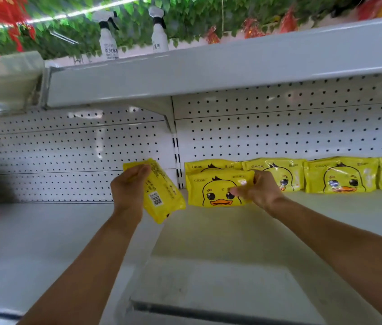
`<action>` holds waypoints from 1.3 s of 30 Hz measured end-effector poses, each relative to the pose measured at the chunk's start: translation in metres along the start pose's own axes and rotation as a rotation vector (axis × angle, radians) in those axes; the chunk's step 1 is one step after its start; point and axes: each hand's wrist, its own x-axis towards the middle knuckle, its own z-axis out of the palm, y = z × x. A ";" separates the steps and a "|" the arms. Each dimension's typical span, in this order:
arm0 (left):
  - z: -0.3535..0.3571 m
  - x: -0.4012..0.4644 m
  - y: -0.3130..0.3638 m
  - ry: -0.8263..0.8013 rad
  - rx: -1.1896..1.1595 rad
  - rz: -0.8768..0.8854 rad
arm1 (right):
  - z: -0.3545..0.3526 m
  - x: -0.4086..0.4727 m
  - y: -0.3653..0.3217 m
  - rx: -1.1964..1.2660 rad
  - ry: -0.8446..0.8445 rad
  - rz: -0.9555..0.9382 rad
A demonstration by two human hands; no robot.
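The right hand (259, 191) is pinching a duck pack (218, 190) upright on the shelf (326, 207) while the left hand (130, 190) is gripping a backward pack (161, 195), which likely needs turning to face front next.

The tilted pack (161, 195), yellow, shows its barcode side in the left hand (127, 191), while the yellow duck-faced pack (215, 191) is upright, pinched by the right hand (259, 191).

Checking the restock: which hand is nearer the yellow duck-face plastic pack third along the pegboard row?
Right. The right hand is left of that yellow duck-face plastic pack, pinching the front duck pack; the left hand is farther left, gripping a yellow pack turned barcode-side out.
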 end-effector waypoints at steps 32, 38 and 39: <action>0.063 -0.031 0.006 -0.371 0.263 -0.144 | -0.016 -0.011 -0.016 0.457 -0.033 -0.195; 0.081 -0.049 -0.002 -0.451 0.014 -0.130 | -0.046 -0.013 0.001 0.438 -0.038 -0.007; 0.085 -0.052 -0.004 -0.480 0.017 -0.140 | -0.053 -0.014 0.003 0.436 -0.026 0.032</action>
